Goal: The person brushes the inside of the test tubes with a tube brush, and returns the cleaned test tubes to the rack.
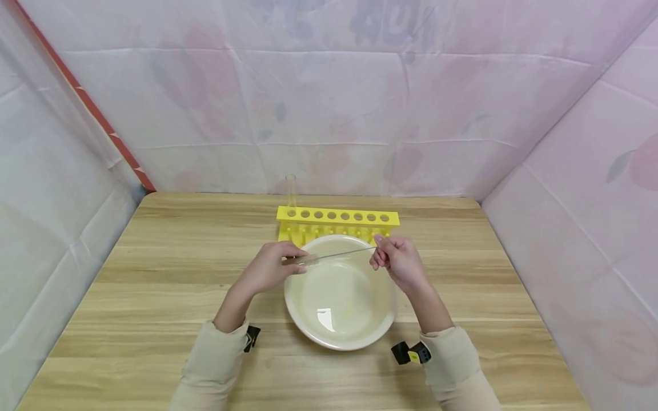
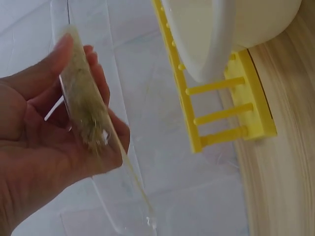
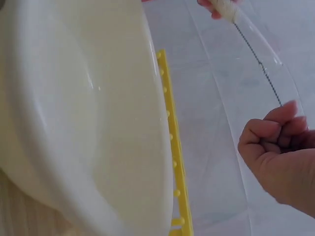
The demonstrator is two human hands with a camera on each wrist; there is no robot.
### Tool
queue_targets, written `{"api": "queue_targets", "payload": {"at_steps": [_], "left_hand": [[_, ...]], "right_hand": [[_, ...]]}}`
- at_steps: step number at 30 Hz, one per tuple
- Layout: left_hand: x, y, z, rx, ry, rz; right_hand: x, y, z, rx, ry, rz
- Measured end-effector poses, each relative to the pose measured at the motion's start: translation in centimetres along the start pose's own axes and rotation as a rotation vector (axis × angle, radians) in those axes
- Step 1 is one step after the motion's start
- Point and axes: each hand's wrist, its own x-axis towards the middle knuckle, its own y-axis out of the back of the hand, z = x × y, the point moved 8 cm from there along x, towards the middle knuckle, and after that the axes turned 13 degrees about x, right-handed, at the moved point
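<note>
Over the back part of a cream basin (image 1: pixel 336 346), my left hand (image 1: pixel 269 267) grips a clear glass test tube. The pale bristles of a test tube brush (image 2: pixel 88 108) show inside the glass between thumb and fingers. From the tube's mouth the brush's twisted wire handle (image 3: pixel 260 61) runs across to my right hand (image 1: pixel 402 262). There the thumb and fingers pinch the wire near its end. In the head view the wire slants slightly up toward the right, above the basin's rim.
Right behind the basin stands a yellow test tube rack (image 1: pixel 338 211) with a row of holes. One clear test tube (image 1: pixel 291 194) is upright in its leftmost hole. The wooden table (image 1: pixel 205 274) is enclosed by patterned cloth walls (image 1: pixel 329 114) at the back and sides.
</note>
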Motion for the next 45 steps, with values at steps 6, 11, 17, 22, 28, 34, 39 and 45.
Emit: {"api": "queue_targets", "payload": {"at_steps": [6, 11, 17, 22, 28, 34, 39, 45], "left_hand": [[-0.2, 0.0, -0.7, -0.082, -0.002, -0.071], [-0.2, 0.1, -0.9, -0.007, 0.033, -0.025], [-0.3, 0.3, -0.6, 0.076, 0.061, 0.026], [-0.3, 0.4, -0.4, 0.077, 0.029, 0.039], [-0.6, 0.4, -0.5, 0.014, -0.038, 0.008], [-0.7, 0.2, -0.8, 0.011, -0.032, -0.018], [-0.7, 0.3, -0.9, 0.065, -0.014, 0.02], [-0.8, 0.5, -0.7, 0.107, -0.013, 0.036]], "right_hand": [[-0.2, 0.3, -1.1, -0.164, 0.16, -0.063], [-0.2, 0.9, -0.5, -0.016, 0.055, -0.017], [-0.4, 1.7, 0.6, 0.176, -0.15, 0.088], [-0.5, 1.9, 0.4, 0.182, -0.145, 0.084], [-0.5, 1.9, -0.9, 0.083, 0.068, 0.001], [-0.8, 2.4, -1.5, 0.042, 0.171, -0.007], [-0.8, 3.0, -0.7, 0.112, 0.048, 0.038], [-0.9, 3.8, 0.0, 0.227, -0.13, 0.109]]}}
